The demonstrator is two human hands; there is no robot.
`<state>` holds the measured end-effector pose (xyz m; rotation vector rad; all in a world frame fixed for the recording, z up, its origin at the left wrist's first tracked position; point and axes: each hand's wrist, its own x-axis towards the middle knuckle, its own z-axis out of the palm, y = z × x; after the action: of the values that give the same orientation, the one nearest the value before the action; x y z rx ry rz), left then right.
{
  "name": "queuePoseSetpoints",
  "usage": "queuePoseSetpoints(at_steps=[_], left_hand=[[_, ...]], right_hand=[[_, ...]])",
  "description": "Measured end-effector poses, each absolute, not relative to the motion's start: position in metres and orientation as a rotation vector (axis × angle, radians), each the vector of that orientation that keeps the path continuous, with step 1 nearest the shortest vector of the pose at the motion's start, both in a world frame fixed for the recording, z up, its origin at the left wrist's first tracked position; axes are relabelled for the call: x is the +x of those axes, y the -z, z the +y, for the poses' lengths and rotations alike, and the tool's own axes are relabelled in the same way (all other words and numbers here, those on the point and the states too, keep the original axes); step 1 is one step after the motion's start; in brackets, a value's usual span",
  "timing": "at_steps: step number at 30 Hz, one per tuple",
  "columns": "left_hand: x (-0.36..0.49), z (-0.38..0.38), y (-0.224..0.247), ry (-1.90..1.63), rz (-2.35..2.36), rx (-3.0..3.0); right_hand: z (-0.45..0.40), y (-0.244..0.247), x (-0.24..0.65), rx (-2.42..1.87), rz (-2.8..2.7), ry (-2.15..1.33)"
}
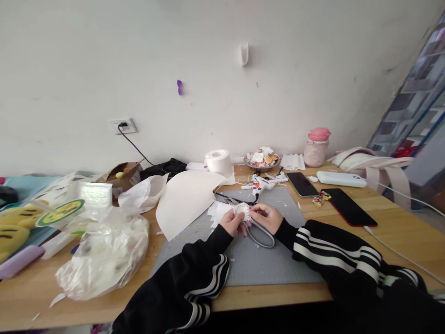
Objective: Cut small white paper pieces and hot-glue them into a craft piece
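Note:
My left hand (233,223) is closed on a small white piece (244,210) with a row of dots or holes along its edge, thumb on the near side. At the right edge of this piece, the fingers of my right hand (270,217) are pinched together; what lies between them is too small to make out. A thick grey cord loop (266,245) hangs below both hands over the grey cutting mat (267,271). Just behind my left hand lie torn white paper (217,211) and dark-handled scissors (231,200).
A large white paper sheet (189,199) lies left of my hands. Behind are a white roll (219,161), a bowl of scraps (261,158) and a white-orange gadget (260,184). Two phones (351,207) lie right, near a pink-lidded bottle (316,148). A plastic bag (107,260) sits left.

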<state>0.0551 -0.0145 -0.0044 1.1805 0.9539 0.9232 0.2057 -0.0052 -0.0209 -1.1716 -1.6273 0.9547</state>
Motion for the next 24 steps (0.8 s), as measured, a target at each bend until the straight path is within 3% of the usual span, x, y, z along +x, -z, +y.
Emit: queuePoseSetpoints(at_steps=[24], left_hand=[[0.053, -0.012, 0.015, -0.856, 0.918, 1.372]], right_hand=[[-0.006, 0.022, 0.205, -1.11, -1.561, -1.099]])
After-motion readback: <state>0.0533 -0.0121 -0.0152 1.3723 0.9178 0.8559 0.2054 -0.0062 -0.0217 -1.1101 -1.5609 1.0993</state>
